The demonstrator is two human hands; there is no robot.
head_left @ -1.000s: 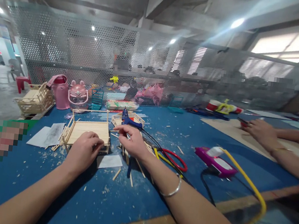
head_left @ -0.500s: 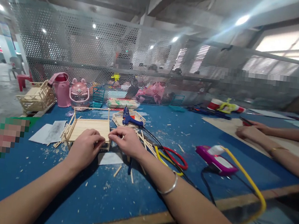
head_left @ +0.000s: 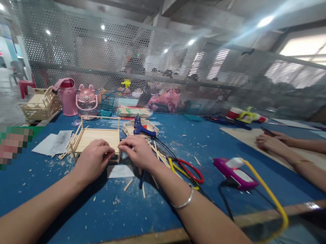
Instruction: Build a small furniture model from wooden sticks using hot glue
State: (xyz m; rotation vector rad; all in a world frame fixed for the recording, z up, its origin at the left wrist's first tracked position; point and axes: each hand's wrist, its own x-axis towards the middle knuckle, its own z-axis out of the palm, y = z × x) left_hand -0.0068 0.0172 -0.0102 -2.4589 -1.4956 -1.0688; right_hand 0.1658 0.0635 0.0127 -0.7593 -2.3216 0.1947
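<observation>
A small bed-like model of pale wooden sticks (head_left: 95,138), with a slatted platform and railings, stands on the blue table. My left hand (head_left: 95,157) is closed in a pinch at its near edge and hides part of its front. At the near right corner of the model, my right hand (head_left: 138,150) pinches with thumb and forefinger. The fingertips of both hands are a short gap apart; whether a thin stick lies between them cannot be made out. Just behind my right hand, a blue glue gun (head_left: 142,129) rests on a second small stick frame (head_left: 126,127).
Loose sticks (head_left: 159,153) and a red cable loop (head_left: 194,171) lie to the right, near a purple power strip (head_left: 235,174) with a yellow cord. A pink bottle (head_left: 68,98) and pink jug (head_left: 86,102) stand behind. Another person's hands (head_left: 271,142) are at far right.
My hands stay almost still at the model's near edge. The other person's hands at the right have shifted slightly to the left.
</observation>
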